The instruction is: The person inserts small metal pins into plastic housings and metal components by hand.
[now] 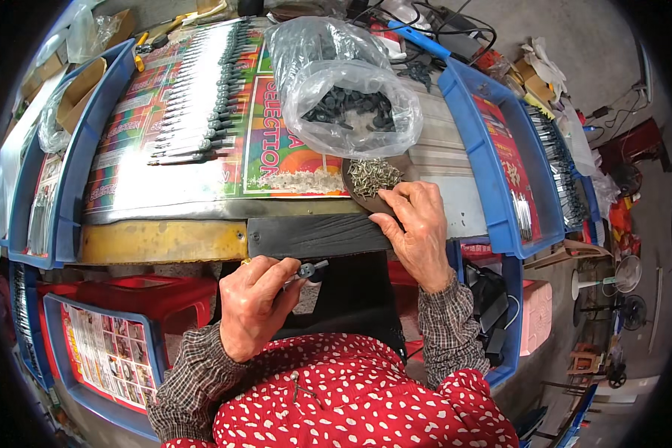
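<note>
My left hand (257, 305) is closed round a small metal part (310, 269) with a grey, jointed-looking head, held just off the bench's front edge. Its other end is hidden in my fingers. At the bench's front, my right hand (418, 231) reaches over the near rim of a round brown dish (360, 196). Thumb and forefinger are apart, with no piece visible between them. A heap of small, shiny screws or rivets (373, 176) fills the dish. Behind it, a clear plastic bag (411, 127) gapes wide, with black small parts (351, 108) inside.
A long row of slim metal rods with dark ends (201, 97) lies on the colourful printed sheet (276, 142). Blue trays (82, 142) (467, 127) flank the bench. Below left, another blue tray (52, 321) stands by a red stool (145, 295).
</note>
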Action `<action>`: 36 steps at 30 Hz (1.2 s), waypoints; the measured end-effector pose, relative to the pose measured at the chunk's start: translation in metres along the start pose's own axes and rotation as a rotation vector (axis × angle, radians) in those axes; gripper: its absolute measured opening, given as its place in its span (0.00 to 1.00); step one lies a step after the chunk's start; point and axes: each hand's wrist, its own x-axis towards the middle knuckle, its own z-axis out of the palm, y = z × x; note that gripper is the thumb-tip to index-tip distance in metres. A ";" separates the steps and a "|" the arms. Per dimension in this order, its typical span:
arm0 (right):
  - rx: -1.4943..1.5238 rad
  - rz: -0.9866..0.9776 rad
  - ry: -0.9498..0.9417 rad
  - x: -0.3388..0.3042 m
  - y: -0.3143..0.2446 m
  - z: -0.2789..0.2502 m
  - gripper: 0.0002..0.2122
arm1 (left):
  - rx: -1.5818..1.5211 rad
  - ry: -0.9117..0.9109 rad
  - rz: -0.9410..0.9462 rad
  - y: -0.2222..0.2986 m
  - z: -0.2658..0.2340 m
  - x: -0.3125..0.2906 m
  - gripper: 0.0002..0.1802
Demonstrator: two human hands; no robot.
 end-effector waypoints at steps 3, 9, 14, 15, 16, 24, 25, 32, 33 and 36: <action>0.022 0.019 -0.007 0.001 0.001 -0.001 0.16 | 0.000 -0.014 -0.004 0.002 -0.001 0.001 0.16; 0.076 0.033 -0.022 0.003 0.002 -0.005 0.14 | -0.009 -0.028 -0.004 0.005 -0.001 -0.001 0.16; 0.114 0.059 -0.001 0.000 -0.002 -0.006 0.11 | 0.007 -0.023 0.016 0.006 -0.001 -0.004 0.16; 0.130 0.061 0.016 -0.002 -0.004 -0.005 0.09 | 0.008 -0.025 0.011 0.006 -0.001 -0.006 0.16; 0.137 0.062 0.009 -0.001 -0.004 -0.005 0.09 | 0.010 -0.028 0.005 0.007 -0.001 -0.007 0.16; 0.448 0.124 0.061 -0.013 -0.041 -0.016 0.06 | -0.083 -0.108 -0.065 0.016 -0.003 -0.006 0.15; 0.604 0.151 0.023 -0.017 -0.048 -0.016 0.06 | -0.082 -0.111 -0.068 0.017 -0.003 -0.007 0.15; 0.878 0.123 -0.102 -0.028 -0.069 -0.005 0.05 | -0.042 -0.107 -0.011 0.025 -0.003 -0.008 0.17; 0.907 0.127 -0.123 -0.028 -0.070 -0.004 0.05 | -0.034 -0.102 -0.001 0.025 -0.003 -0.009 0.17; 0.899 0.136 -0.122 -0.030 -0.071 -0.003 0.05 | -0.035 -0.122 -0.005 0.026 -0.004 -0.010 0.16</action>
